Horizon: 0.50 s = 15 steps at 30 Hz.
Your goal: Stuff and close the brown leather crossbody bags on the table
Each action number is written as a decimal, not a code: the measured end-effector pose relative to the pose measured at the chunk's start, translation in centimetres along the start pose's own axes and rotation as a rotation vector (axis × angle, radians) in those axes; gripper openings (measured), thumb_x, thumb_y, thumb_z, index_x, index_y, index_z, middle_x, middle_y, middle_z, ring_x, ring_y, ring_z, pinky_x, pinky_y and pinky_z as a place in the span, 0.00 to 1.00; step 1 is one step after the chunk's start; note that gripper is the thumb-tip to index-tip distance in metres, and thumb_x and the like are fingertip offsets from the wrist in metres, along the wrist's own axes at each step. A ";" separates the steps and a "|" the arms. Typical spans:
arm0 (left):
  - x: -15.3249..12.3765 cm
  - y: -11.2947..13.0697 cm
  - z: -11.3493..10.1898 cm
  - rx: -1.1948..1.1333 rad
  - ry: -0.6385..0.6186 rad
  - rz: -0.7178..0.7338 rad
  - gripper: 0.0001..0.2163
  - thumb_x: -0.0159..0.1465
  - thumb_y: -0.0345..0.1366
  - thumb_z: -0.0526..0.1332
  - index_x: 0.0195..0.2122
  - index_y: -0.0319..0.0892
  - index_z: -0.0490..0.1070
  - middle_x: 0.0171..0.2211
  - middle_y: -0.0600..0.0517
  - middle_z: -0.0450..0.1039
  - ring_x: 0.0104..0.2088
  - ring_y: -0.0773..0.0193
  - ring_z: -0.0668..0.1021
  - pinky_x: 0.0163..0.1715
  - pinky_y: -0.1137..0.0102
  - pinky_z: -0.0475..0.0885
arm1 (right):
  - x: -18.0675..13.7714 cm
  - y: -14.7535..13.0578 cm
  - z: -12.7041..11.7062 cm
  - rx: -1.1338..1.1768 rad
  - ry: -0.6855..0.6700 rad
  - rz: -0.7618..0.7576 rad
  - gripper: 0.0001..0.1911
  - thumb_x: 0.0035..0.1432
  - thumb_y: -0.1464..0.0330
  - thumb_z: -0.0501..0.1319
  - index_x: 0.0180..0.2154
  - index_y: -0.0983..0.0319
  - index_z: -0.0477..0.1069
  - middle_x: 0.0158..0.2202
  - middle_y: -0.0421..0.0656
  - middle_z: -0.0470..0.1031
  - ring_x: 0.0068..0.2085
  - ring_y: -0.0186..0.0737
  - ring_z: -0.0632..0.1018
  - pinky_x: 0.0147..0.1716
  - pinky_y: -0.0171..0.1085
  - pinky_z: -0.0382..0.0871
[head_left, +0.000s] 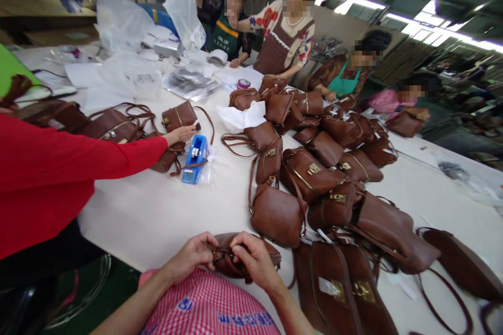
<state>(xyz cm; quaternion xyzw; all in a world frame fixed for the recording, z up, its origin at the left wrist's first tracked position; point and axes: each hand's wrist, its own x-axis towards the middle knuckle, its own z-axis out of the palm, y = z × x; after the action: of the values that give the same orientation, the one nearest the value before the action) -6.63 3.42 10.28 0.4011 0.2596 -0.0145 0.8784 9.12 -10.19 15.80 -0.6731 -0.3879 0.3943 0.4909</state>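
At the bottom centre of the frame, a brown bag point(225, 268) is pinched between thumb and fingertips of both the left hand point(192, 257) and the right hand point(253, 257), though the exact part gripped cannot be made out; it is held just beyond the checked apron point(204, 301), presumably so that it is steadied close to the body. The white table point(157, 214)'s near edge is slanted down from the left, and room for moving is offered up to the blue tape dispenser point(195, 159), while the right is crowded by piled bags point(279, 214) and the left is crossed by a co-worker's red sleeve point(129, 159).
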 end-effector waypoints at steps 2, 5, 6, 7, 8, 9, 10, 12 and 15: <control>0.6 -0.1 -0.1 0.043 -0.017 0.018 0.17 0.48 0.36 0.70 0.34 0.41 0.64 0.24 0.58 0.71 0.21 0.72 0.71 0.22 0.77 0.62 | 0.1 0.1 0.1 -0.019 -0.005 -0.002 0.07 0.59 0.68 0.56 0.30 0.60 0.69 0.23 0.36 0.70 0.26 0.33 0.70 0.31 0.33 0.64; 1.3 0.2 0.3 0.103 -0.062 0.034 0.16 0.48 0.36 0.69 0.32 0.42 0.61 0.23 0.61 0.66 0.20 0.74 0.65 0.20 0.78 0.58 | 0.3 0.2 0.1 -0.024 -0.001 0.007 0.07 0.59 0.68 0.56 0.29 0.60 0.69 0.23 0.36 0.70 0.26 0.33 0.70 0.31 0.33 0.64; 1.4 0.3 0.5 0.140 -0.054 0.062 0.15 0.48 0.36 0.68 0.32 0.42 0.61 0.22 0.61 0.64 0.20 0.74 0.64 0.21 0.77 0.57 | 0.3 0.2 0.1 -0.009 0.004 0.018 0.07 0.59 0.67 0.56 0.29 0.60 0.68 0.23 0.35 0.70 0.26 0.33 0.70 0.30 0.33 0.63; 1.5 0.4 0.8 0.191 -0.034 0.106 0.14 0.50 0.35 0.66 0.33 0.42 0.61 0.23 0.61 0.63 0.21 0.74 0.64 0.22 0.77 0.58 | 0.3 0.3 0.1 0.009 0.010 0.030 0.07 0.59 0.67 0.56 0.29 0.60 0.68 0.22 0.35 0.69 0.26 0.33 0.69 0.30 0.33 0.63; 1.5 0.5 1.1 0.253 -0.006 0.153 0.13 0.51 0.35 0.64 0.35 0.42 0.62 0.24 0.61 0.62 0.23 0.73 0.64 0.24 0.76 0.58 | 0.3 0.3 0.1 0.023 0.019 0.038 0.08 0.60 0.66 0.57 0.29 0.60 0.68 0.22 0.35 0.69 0.25 0.33 0.69 0.29 0.33 0.63; 1.5 0.6 1.5 0.320 0.027 0.196 0.12 0.52 0.34 0.62 0.36 0.42 0.62 0.25 0.60 0.61 0.25 0.72 0.64 0.26 0.76 0.59 | 0.3 0.3 0.1 0.027 0.026 0.039 0.08 0.60 0.65 0.57 0.29 0.60 0.68 0.22 0.35 0.69 0.25 0.33 0.69 0.29 0.33 0.63; 1.5 0.7 1.9 0.384 0.063 0.228 0.10 0.53 0.32 0.60 0.36 0.42 0.62 0.25 0.60 0.60 0.26 0.71 0.64 0.27 0.75 0.58 | 0.3 0.3 0.0 0.019 0.031 0.034 0.08 0.60 0.65 0.57 0.29 0.60 0.68 0.22 0.35 0.69 0.26 0.33 0.69 0.29 0.33 0.63; 1.6 1.0 2.5 0.489 0.107 0.243 0.08 0.51 0.30 0.56 0.34 0.42 0.61 0.24 0.61 0.56 0.26 0.70 0.62 0.26 0.74 0.56 | 0.1 0.2 0.0 -0.026 0.044 0.005 0.08 0.61 0.66 0.57 0.29 0.60 0.69 0.23 0.36 0.70 0.27 0.34 0.70 0.31 0.33 0.64; 2.1 1.9 3.2 0.674 0.111 0.311 0.07 0.49 0.29 0.53 0.30 0.43 0.60 0.25 0.59 0.57 0.28 0.67 0.62 0.28 0.72 0.58 | -0.1 0.2 -0.1 -0.111 0.082 -0.029 0.07 0.62 0.68 0.57 0.31 0.60 0.71 0.24 0.36 0.70 0.28 0.35 0.72 0.32 0.33 0.65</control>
<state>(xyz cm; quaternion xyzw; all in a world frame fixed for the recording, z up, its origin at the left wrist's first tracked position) -2.98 2.82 12.37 0.7027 0.2235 0.0562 0.6732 9.24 -10.38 15.63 -0.7092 -0.3984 0.3373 0.4738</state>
